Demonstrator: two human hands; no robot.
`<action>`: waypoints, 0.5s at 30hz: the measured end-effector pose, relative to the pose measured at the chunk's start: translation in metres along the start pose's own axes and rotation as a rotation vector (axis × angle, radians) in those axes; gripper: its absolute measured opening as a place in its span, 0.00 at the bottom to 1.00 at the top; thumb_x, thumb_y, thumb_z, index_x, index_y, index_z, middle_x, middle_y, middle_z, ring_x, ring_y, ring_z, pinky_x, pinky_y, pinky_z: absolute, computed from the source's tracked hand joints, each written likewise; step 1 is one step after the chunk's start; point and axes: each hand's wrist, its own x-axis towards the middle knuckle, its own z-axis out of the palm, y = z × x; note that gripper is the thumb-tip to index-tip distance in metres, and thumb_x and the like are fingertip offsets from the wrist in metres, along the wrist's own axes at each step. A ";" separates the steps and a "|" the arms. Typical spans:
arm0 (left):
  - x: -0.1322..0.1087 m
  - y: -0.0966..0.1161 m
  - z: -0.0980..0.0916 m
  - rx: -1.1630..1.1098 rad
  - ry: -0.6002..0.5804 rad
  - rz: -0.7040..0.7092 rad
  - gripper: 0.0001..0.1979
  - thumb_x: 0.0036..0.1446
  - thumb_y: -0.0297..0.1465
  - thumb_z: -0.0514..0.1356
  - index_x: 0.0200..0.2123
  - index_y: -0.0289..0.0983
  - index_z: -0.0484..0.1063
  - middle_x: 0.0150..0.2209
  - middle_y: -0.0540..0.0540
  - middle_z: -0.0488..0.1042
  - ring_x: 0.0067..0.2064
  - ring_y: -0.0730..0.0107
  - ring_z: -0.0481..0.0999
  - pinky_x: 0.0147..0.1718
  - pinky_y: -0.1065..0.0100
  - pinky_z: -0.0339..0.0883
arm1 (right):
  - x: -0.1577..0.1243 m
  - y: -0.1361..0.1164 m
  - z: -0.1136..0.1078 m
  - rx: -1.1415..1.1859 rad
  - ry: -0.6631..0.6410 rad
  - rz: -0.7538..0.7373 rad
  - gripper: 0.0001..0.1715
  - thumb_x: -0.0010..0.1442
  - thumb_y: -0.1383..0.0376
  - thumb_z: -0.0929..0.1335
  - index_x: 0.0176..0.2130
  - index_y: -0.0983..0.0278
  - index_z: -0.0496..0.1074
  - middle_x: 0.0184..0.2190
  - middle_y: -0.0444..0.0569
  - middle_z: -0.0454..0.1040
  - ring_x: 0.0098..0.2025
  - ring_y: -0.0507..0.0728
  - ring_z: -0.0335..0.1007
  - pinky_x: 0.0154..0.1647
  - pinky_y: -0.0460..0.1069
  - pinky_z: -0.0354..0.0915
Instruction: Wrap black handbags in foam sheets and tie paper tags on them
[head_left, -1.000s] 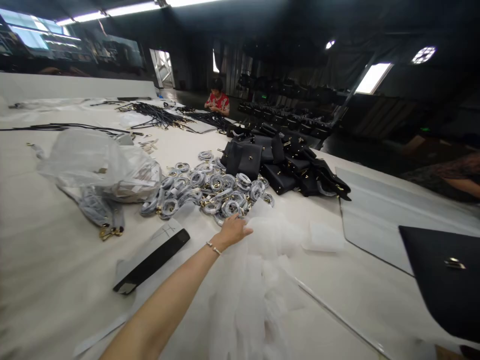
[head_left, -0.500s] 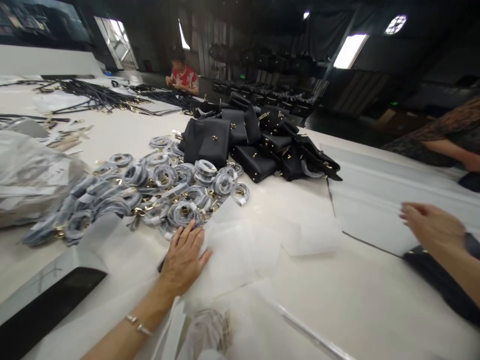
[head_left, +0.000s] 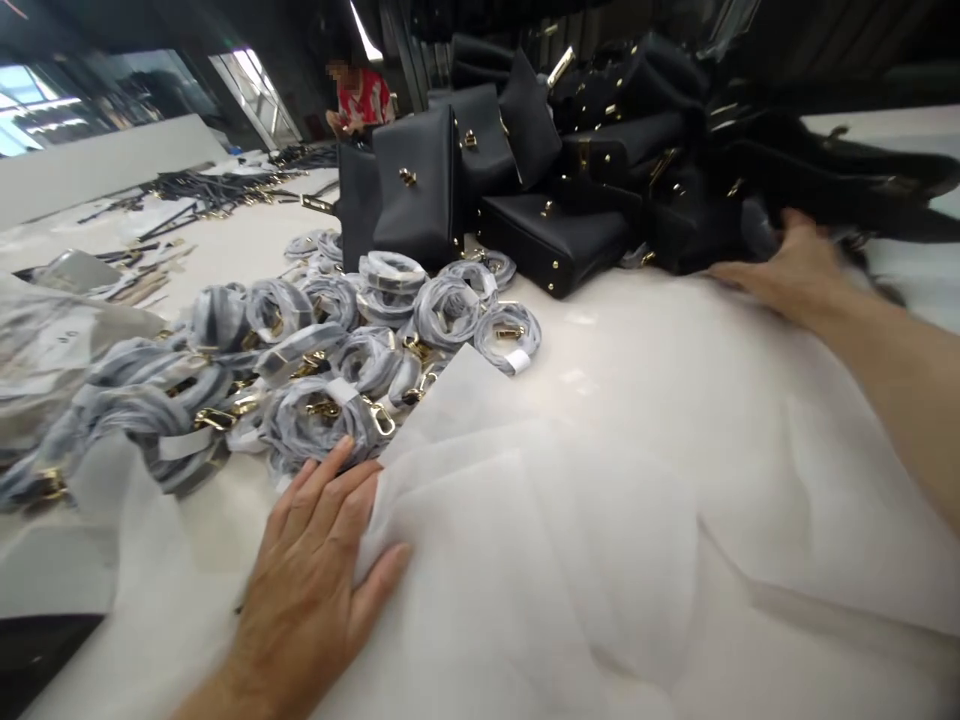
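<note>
My left hand (head_left: 315,560) lies flat with fingers stretched out on thin white paper sheets (head_left: 517,520), its fingertips at the edge of a coiled strap (head_left: 315,415) wrapped in clear plastic. More wrapped strap coils with gold clasps (head_left: 446,308) are heaped beyond it. At the right, my right hand (head_left: 802,265) reaches to the near side of a pile of black handbags (head_left: 562,235), thumb and fingers apart. It is nearest to a plastic-wrapped handle (head_left: 757,225). Blur and overlap partly hide its fingertips, and contact with the bag is unclear.
A person in a red top (head_left: 364,98) sits beyond the table. Dark straps (head_left: 217,188) lie in a heap at the far left. A large plastic bag (head_left: 45,340) stands at the left edge, and a dark glossy object (head_left: 45,650) at the lower left.
My right hand has gone from the right side of the table forward to the handbag pile. The view has moved closer to the bags and coils. My left hand stays flat on the paper.
</note>
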 end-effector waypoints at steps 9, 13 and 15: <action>0.000 -0.002 0.000 0.024 -0.006 0.045 0.18 0.63 0.42 0.52 0.51 0.36 0.65 0.49 0.38 0.73 0.63 0.45 0.62 0.59 0.47 0.57 | -0.061 -0.015 -0.026 0.155 -0.174 -0.126 0.17 0.62 0.61 0.65 0.48 0.63 0.76 0.47 0.52 0.77 0.48 0.61 0.71 0.52 0.56 0.63; 0.002 0.000 0.001 0.022 0.027 0.052 0.18 0.64 0.40 0.52 0.51 0.34 0.66 0.50 0.37 0.74 0.63 0.46 0.63 0.59 0.48 0.57 | -0.130 -0.020 -0.057 0.417 -0.289 -0.203 0.19 0.55 0.50 0.69 0.34 0.62 0.78 0.28 0.45 0.75 0.31 0.57 0.70 0.36 0.52 0.66; 0.002 0.002 0.000 0.012 0.036 0.039 0.18 0.64 0.39 0.53 0.51 0.34 0.66 0.50 0.37 0.74 0.63 0.47 0.63 0.60 0.48 0.56 | -0.144 -0.041 -0.067 0.621 -0.215 -0.152 0.20 0.54 0.48 0.70 0.34 0.62 0.78 0.31 0.46 0.76 0.33 0.57 0.72 0.36 0.51 0.67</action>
